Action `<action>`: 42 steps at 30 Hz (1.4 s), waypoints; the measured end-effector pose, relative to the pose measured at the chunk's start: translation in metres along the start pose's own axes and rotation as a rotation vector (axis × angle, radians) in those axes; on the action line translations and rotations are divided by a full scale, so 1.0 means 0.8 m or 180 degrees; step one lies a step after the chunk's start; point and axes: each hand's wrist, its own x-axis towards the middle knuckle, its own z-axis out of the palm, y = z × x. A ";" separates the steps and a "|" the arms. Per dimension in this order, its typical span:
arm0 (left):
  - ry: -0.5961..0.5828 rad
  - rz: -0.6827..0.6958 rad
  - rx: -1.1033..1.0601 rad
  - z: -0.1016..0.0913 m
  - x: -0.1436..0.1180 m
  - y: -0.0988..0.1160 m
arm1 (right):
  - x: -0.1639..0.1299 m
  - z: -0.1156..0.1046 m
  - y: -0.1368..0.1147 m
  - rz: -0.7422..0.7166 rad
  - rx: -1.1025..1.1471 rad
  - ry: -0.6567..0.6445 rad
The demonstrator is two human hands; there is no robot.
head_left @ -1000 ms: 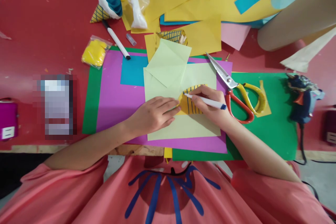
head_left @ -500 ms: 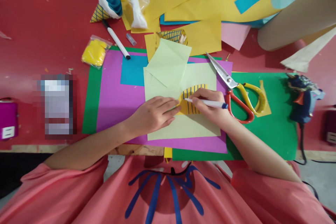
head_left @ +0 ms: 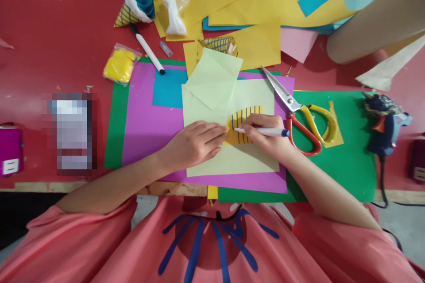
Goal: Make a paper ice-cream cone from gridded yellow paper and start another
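Note:
A white marker pen with a blue end (head_left: 272, 132) is gripped in my right hand (head_left: 265, 130), its tip on a yellow paper piece (head_left: 229, 138). Dark blue upright stripes cross this piece, and its upper left edge is curved. My left hand (head_left: 199, 143) lies flat, fingers stretched out and fingertips on the piece's left edge. Beneath both is a pale green sheet (head_left: 232, 161), with a second, creased pale green sheet (head_left: 215, 73) above. Scissors (head_left: 292, 106) with red and yellow handles rest beside my right hand. Part of the striped piece is hidden by my right hand.
A blue glue gun (head_left: 388, 130) lies at the right, near a large cardboard tube (head_left: 375, 17). Farther back are a finished paper cone (head_left: 128, 15), a striped cone (head_left: 217, 44), a capped marker (head_left: 149, 53) and a yellow-filled bag (head_left: 119, 66). A pixelated phone-like object (head_left: 73, 135) lies left.
My right hand's pen tip has moved slightly down and right over the striped paper, and the leftmost stripe shows more clearly. My left hand stays in place.

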 end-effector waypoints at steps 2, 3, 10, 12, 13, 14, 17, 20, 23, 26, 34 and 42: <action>-0.0007 -0.0004 -0.0007 0.000 0.000 0.000 | -0.001 0.000 0.001 0.0011 -0.0021 -0.0038; -0.0010 -0.0010 -0.0012 0.000 0.000 0.000 | -0.001 0.000 0.001 0.0018 -0.0030 -0.0061; -0.0034 -0.0037 -0.0046 0.000 0.000 0.000 | -0.002 -0.001 0.000 0.0028 0.0102 -0.0175; -0.0040 -0.0039 -0.0056 0.000 -0.001 0.000 | -0.002 -0.001 -0.001 -0.0002 0.0160 -0.0196; -0.0042 -0.0040 -0.0058 0.000 -0.001 0.000 | -0.002 -0.001 -0.001 -0.0019 0.0174 -0.0213; -0.0042 -0.0042 -0.0061 0.001 -0.001 0.000 | -0.002 -0.001 -0.001 -0.0033 0.0171 -0.0230; -0.0054 -0.0046 -0.0075 0.001 -0.001 0.000 | -0.002 -0.001 -0.001 -0.0046 0.0130 -0.0285; -0.0037 -0.0049 -0.0062 0.001 -0.001 0.000 | -0.002 -0.001 -0.001 -0.0047 0.0147 -0.0333; -0.0044 -0.0048 -0.0054 0.001 -0.002 0.000 | -0.003 -0.001 -0.002 -0.0067 0.0138 -0.0393; -0.0070 -0.0071 -0.0085 0.001 -0.002 -0.001 | -0.004 -0.002 -0.002 -0.0041 0.0128 -0.0455; -0.0082 -0.0091 -0.0114 0.001 -0.002 -0.001 | -0.003 -0.004 -0.003 -0.0052 0.0101 -0.0615; -0.0066 -0.0077 -0.0097 0.000 -0.001 0.000 | -0.003 -0.004 -0.003 -0.0006 0.0158 -0.0684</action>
